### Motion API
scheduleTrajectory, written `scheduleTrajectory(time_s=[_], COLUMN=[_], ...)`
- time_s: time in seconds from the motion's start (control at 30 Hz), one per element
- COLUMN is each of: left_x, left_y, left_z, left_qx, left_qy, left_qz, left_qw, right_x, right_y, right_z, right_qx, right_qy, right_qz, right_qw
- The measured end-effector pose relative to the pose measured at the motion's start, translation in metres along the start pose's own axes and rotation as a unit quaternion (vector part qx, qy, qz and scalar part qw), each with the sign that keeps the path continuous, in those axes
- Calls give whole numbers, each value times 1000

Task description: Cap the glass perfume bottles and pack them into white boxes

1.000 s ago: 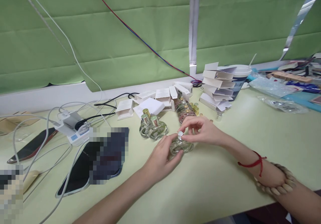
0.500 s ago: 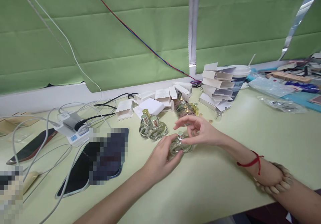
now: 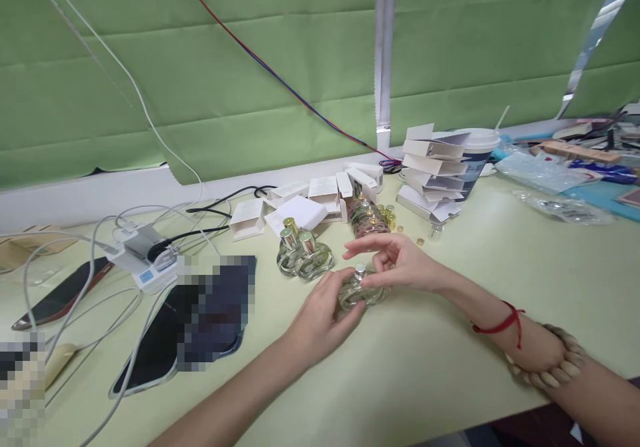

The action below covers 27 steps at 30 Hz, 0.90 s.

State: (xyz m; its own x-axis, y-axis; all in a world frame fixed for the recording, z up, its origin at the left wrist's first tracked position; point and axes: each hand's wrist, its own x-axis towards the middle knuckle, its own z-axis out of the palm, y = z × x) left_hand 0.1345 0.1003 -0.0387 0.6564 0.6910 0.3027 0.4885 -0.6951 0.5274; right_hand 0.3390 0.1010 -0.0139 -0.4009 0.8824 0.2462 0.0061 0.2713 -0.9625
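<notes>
A clear glass bottle [image 3: 361, 296] with a silver neck stands on the pale green table [image 3: 400, 373]. My left hand [image 3: 324, 312] grips its left side between thumb and fingers. Over and to the right of the bottle is my right hand [image 3: 395, 263], its thumb by the silver neck and its index finger stretched out above, apart from the thumb. Behind and left stand several capped bottles [image 3: 313, 260] with silver and gold caps. More bottles [image 3: 367, 215] without caps are grouped behind my right hand, partly hidden by it.
Opened white boxes [image 3: 325, 193] lie along the wall. Stacked cartons [image 3: 433, 173] stand before a lidded cup [image 3: 477, 160]. Loose gold caps [image 3: 390, 213] lie near the bottles. Phones [image 3: 155, 340], white cables and a power strip [image 3: 155, 273] are at left; plastic bags [image 3: 545, 170] at right.
</notes>
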Motion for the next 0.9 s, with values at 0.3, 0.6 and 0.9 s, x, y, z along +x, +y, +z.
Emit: scheduleTrajectory(time_s=[0.3, 0.6, 0.9], left_x=[0, 0, 0], left_y=[-2, -3, -2], left_z=[0, 0, -1], left_qx=[-16, -21, -32], left_qy=[-3, -9, -1], left_qz=[9, 5, -2], left_qw=[1000, 1000, 999], right_x=[3, 3, 3], right_y=[0, 1, 0], right_z=[-2, -3, -3], right_qx=[44, 29, -15], right_qy=[-8, -2, -13], right_qz=[26, 19, 35], right_qw=[999, 999, 999])
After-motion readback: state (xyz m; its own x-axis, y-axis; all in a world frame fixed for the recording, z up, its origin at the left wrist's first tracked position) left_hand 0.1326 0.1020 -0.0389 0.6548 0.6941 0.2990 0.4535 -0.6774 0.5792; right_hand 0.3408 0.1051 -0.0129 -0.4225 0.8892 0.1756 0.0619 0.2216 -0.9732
